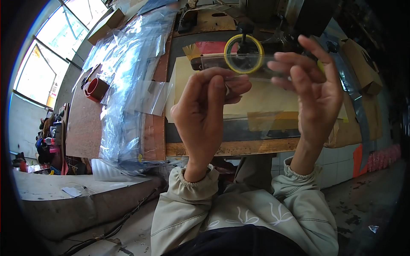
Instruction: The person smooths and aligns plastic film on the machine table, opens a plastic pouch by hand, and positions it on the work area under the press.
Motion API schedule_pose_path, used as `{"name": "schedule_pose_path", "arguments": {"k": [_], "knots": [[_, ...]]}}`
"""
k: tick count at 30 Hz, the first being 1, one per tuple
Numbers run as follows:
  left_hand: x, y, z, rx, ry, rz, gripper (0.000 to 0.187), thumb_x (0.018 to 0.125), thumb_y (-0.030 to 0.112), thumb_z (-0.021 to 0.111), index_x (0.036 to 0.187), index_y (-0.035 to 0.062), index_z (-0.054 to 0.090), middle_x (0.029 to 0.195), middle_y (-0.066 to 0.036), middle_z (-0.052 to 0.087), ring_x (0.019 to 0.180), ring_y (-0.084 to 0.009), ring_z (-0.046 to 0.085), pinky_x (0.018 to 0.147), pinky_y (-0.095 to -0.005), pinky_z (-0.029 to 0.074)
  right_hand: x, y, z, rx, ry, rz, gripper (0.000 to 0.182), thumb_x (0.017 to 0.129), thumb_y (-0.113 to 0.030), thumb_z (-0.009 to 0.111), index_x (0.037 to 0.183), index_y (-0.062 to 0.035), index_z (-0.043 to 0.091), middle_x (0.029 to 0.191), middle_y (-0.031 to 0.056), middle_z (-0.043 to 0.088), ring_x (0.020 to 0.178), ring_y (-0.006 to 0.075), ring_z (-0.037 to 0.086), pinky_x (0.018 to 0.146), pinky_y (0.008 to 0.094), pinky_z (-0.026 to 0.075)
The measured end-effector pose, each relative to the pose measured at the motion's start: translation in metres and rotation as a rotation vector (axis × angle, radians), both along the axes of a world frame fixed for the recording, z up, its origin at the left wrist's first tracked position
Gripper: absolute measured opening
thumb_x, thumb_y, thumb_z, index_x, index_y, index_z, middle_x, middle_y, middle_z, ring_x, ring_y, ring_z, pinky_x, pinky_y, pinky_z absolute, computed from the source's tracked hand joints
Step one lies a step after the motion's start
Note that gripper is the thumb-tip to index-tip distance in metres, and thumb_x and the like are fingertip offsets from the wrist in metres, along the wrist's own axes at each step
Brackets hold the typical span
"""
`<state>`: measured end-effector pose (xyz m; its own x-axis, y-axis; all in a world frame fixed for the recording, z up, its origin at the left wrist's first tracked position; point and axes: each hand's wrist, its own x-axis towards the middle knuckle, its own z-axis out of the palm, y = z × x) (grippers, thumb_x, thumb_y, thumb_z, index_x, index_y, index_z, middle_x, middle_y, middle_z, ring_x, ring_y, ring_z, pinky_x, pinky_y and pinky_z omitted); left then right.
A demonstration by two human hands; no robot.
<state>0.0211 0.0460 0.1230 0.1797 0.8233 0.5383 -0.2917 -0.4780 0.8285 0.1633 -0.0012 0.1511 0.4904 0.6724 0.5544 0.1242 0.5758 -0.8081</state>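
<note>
My left hand (205, 94) is raised over the front of the workbench, thumb and fingers pinched together on a transparent plastic sheet (213, 62). The sheet is see-through and hard to trace, stretching rightward from the fingers in front of a yellow-rimmed ring (261, 57). Opposite, my right hand (314, 85) is up with its fingers spread and partly blurred, palm turned toward the left hand. Beneath both hands lies a cream-coloured board (239, 102) on a dark surface, with a brownish tape strip (273, 121) near its front edge.
Glossy plastic bags (128, 77) are heaped on the left of the bench. A red tape roll (96, 89) sits beyond them. Dark machine parts (294, 21) stand at the back. Cardboard (361, 64) is at the right, and the wooden bench edge (239, 147) runs in front.
</note>
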Motion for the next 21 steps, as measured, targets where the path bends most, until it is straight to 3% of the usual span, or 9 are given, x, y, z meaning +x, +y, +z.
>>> {"name": "schedule_pose_path", "arguments": {"k": [4, 10, 21], "knots": [[0.001, 0.002, -0.004, -0.015, 0.009, -0.001, 0.02, 0.104, 0.008, 0.046, 0.106, -0.0066, 0.059, 0.094, -0.014, 0.073, 0.089, -0.0195, 0.073, 0.074, -0.0247, 0.059, 0.002, -0.007, -0.019, -0.13, 0.155, 0.108, 0.018, 0.095, -0.009, 0.063, 0.105, 0.0061, 0.063, 0.089, 0.0148, 0.07, 0.074, 0.0172, 0.07, 0.066, 0.0269, 0.058], [-0.002, 0.005, -0.012, -0.116, -0.018, -0.123, 0.021, 0.104, 0.008, 0.046, 0.11, -0.0075, 0.059, 0.101, -0.016, 0.071, 0.095, -0.0218, 0.072, 0.078, -0.0264, 0.058, 0.009, -0.01, -0.038, -0.148, 0.083, 0.101, 0.014, 0.097, -0.007, 0.061, 0.097, 0.0054, 0.066, 0.076, 0.0101, 0.067, 0.063, 0.0114, 0.064, 0.058, 0.0232, 0.053], [-0.01, 0.004, -0.024, -0.195, -0.024, -0.126, 0.021, 0.103, 0.008, 0.049, 0.112, -0.0091, 0.058, 0.105, -0.019, 0.07, 0.099, -0.0236, 0.071, 0.084, -0.0287, 0.058, 0.009, -0.005, -0.044, -0.148, 0.072, 0.071, 0.013, 0.096, -0.007, 0.062, 0.098, 0.0048, 0.067, 0.077, 0.0097, 0.068, 0.064, 0.0112, 0.064, 0.059, 0.0232, 0.053]]}}
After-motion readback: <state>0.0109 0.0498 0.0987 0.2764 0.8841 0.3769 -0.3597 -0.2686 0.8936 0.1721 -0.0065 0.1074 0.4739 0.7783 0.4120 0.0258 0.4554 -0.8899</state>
